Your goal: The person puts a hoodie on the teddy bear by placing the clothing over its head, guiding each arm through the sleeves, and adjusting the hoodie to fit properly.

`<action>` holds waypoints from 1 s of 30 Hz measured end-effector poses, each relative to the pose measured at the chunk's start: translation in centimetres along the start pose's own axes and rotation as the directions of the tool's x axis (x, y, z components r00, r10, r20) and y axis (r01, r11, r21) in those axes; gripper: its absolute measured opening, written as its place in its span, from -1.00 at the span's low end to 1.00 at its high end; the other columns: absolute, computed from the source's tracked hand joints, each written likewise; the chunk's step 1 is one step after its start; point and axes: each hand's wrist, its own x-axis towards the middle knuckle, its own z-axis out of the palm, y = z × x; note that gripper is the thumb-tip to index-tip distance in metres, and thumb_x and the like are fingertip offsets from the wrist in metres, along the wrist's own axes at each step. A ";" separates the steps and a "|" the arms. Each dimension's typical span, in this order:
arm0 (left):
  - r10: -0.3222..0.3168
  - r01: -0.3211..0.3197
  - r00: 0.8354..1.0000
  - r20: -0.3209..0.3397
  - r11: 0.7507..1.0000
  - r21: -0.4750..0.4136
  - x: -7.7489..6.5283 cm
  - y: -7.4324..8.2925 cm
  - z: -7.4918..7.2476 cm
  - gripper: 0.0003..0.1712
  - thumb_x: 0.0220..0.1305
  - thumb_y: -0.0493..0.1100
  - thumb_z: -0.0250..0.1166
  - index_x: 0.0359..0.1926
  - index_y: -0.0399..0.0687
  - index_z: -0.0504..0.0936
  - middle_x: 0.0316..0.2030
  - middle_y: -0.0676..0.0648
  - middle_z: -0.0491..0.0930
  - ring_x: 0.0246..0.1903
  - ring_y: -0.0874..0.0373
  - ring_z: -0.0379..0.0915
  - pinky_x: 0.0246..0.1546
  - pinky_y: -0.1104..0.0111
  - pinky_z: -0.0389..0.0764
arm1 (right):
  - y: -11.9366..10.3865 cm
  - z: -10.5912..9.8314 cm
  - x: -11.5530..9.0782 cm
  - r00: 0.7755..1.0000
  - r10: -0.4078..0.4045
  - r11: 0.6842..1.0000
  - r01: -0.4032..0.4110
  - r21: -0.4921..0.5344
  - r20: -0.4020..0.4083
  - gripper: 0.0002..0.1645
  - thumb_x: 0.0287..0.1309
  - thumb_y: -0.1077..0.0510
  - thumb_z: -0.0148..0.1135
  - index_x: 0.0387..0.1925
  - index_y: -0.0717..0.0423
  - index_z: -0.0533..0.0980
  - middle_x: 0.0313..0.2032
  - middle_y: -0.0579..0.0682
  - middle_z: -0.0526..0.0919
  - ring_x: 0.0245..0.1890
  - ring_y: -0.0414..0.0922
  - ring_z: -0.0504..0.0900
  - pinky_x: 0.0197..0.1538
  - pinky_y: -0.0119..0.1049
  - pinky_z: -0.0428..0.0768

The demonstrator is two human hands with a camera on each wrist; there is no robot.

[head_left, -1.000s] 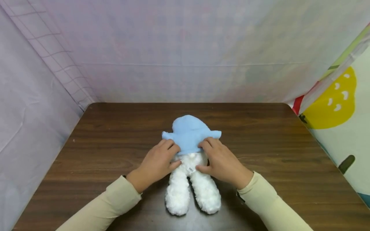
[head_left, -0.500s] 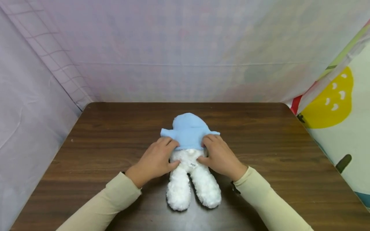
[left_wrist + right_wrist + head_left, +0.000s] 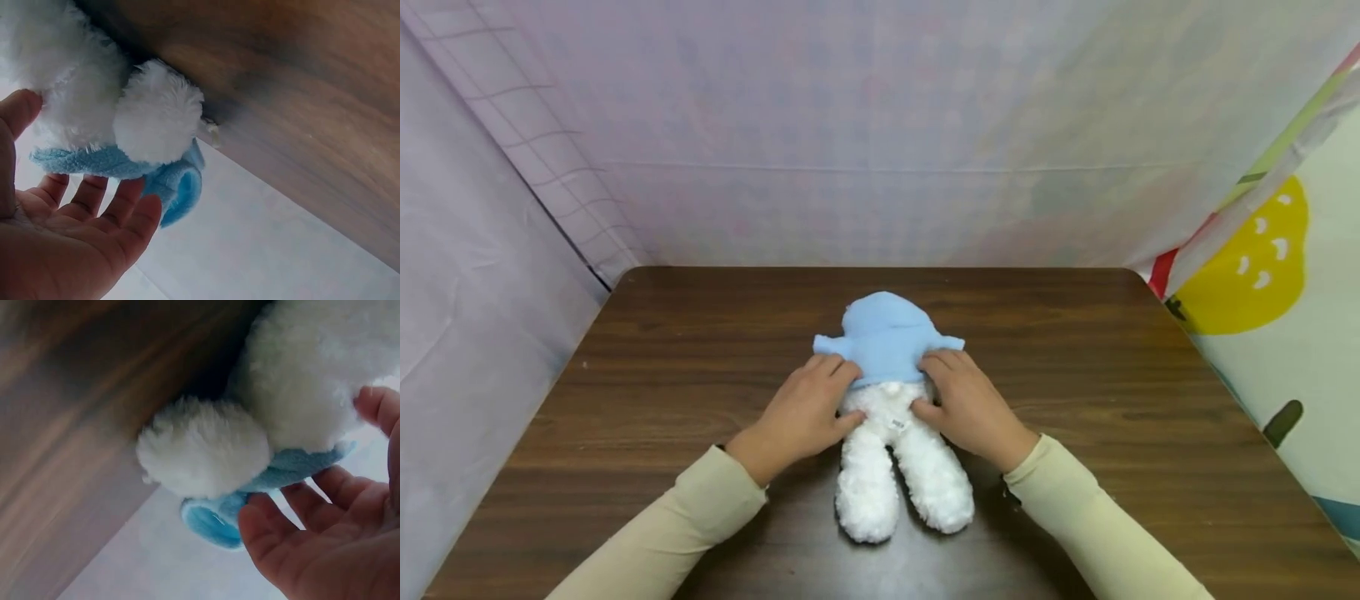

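A white fluffy stuffed toy (image 3: pixel 868 492) lies on the table with its two legs toward the person. A light blue plush garment (image 3: pixel 887 346) covers its upper part, and a small white tag (image 3: pixel 897 423) shows below the hem. My left hand (image 3: pixel 805 412) rests on the toy's left side, fingertips at the garment's hem and thumb against the white fur. On the other side my right hand (image 3: pixel 973 408) lies the same way. Both wrist views show loosely bent fingers touching the blue cloth (image 3: pixel 94 161), with a round white fluffy part (image 3: pixel 203 447) close by.
The brown wooden table (image 3: pixel 700 321) extends around the toy. A pale patterned curtain (image 3: pixel 880 125) hangs behind it, and a white cloth (image 3: pixel 467 250) stands at the left. At the right is a cloth with a yellow fruit print (image 3: pixel 1247 267).
The toy has shifted slightly away from the person, its legs and garment together. Both hands have moved a little in the same direction and still touch it.
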 end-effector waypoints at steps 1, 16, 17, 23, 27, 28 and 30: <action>-0.001 0.001 1.000 -0.001 1.000 0.001 0.0 0.0 0.1 -0.51 0.22 0.01 0.44 0.07 -0.10 0.52 -0.09 -0.07 0.48 -0.02 0.00 0.41 -0.02 0.13 0.49 | 0.0 0.2 0.1 1.000 -0.014 1.000 0.014 0.009 -0.017 -0.64 0.06 0.16 0.37 -0.14 0.30 0.55 -0.08 0.16 0.60 0.01 0.09 0.52 0.11 -0.03 0.49; 0.088 -0.086 0.990 -0.110 0.996 0.020 0.4 0.0 0.6 -0.70 0.18 -0.17 0.45 -0.31 -0.03 0.43 -0.38 0.02 0.44 -0.25 0.05 0.38 -0.22 0.20 0.44 | -0.4 0.4 0.5 1.000 0.010 0.984 -0.012 -0.178 -0.011 -0.44 -0.08 0.10 0.47 -0.73 -0.08 0.19 -0.72 -0.14 0.20 -0.69 -0.13 0.29 -0.65 -0.19 0.31; 0.083 -0.081 0.991 -0.103 0.996 0.025 0.5 0.0 0.6 -0.70 0.20 -0.17 0.44 -0.34 -0.02 0.41 -0.40 0.02 0.44 -0.28 0.05 0.36 -0.24 0.21 0.43 | -0.5 0.2 0.5 1.000 0.001 0.985 0.001 -0.173 0.009 -0.45 -0.05 0.09 0.46 -0.72 -0.08 0.19 -0.72 -0.14 0.20 -0.69 -0.15 0.27 -0.65 -0.21 0.29; 0.074 -0.063 0.993 -0.087 0.991 0.118 0.4 0.2 0.9 -0.81 0.20 -0.20 0.41 -0.38 0.00 0.51 -0.39 0.02 0.48 -0.32 0.07 0.32 -0.24 0.22 0.43 | -0.3 -1.1 0.6 0.987 -0.056 0.998 0.061 -0.034 0.149 -0.50 0.21 0.00 0.36 -0.70 -0.11 0.28 -0.72 -0.24 0.16 -0.72 -0.31 0.13 -0.60 -0.36 0.21; 0.108 -0.090 0.987 -0.118 0.985 0.149 0.4 0.1 1.0 -0.83 0.12 -0.21 0.44 -0.42 -0.01 0.57 -0.35 -0.01 0.45 -0.30 0.06 0.32 -0.24 0.20 0.45 | -0.3 -1.4 0.8 0.988 -0.067 0.998 0.066 0.010 0.137 -0.48 0.26 -0.05 0.33 -0.76 -0.13 0.35 -0.74 -0.26 0.24 -0.72 -0.33 0.20 -0.57 -0.37 0.29; 0.120 -0.101 0.985 -0.125 0.983 0.150 0.4 0.0 1.0 -0.83 0.11 -0.20 0.45 -0.44 -0.01 0.57 -0.33 -0.01 0.44 -0.28 0.06 0.31 -0.22 0.19 0.45 | -0.3 -1.3 0.9 0.990 -0.072 0.997 0.074 -0.010 0.120 -0.47 0.23 -0.06 0.36 -0.78 -0.12 0.36 -0.74 -0.26 0.27 -0.70 -0.31 0.23 -0.54 -0.35 0.33; 0.149 -0.131 0.980 -0.131 0.982 0.136 0.4 -0.3 0.9 -0.84 0.10 -0.16 0.44 -0.45 0.00 0.59 -0.26 -0.03 0.43 -0.21 0.04 0.32 -0.14 0.16 0.46 | -0.4 -1.2 0.9 0.993 -0.091 0.993 0.096 -0.067 0.074 -0.50 0.15 -0.08 0.42 -0.76 -0.09 0.41 -0.67 -0.21 0.34 -0.62 -0.23 0.31 -0.46 -0.30 0.37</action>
